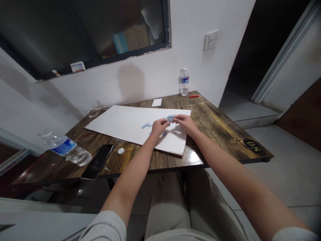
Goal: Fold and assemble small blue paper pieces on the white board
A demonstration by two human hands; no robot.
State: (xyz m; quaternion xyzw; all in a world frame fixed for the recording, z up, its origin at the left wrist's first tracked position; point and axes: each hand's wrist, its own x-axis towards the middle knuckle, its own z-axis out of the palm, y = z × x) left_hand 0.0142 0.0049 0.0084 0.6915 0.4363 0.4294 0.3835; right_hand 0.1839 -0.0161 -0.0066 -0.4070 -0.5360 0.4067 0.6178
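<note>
My left hand (159,128) and my right hand (185,123) meet over the right part of a white board (120,122). Between their fingertips is a small blue-and-white piece (170,118), pinched from both sides; its exact kind is too small to make out. Similar blue-outlined pieces (145,126) lie on the board to the left of my hands. More blue shapes (162,134) show beneath my left hand, partly covered by it.
The board rests on a dark wooden table (213,134). A phone (97,161), a white cap (121,151) and a tilted plastic bottle (67,147) are at the left. Toward the back are an upright bottle (184,82), a red pen (194,96), white paper (156,102) and a cable (96,111).
</note>
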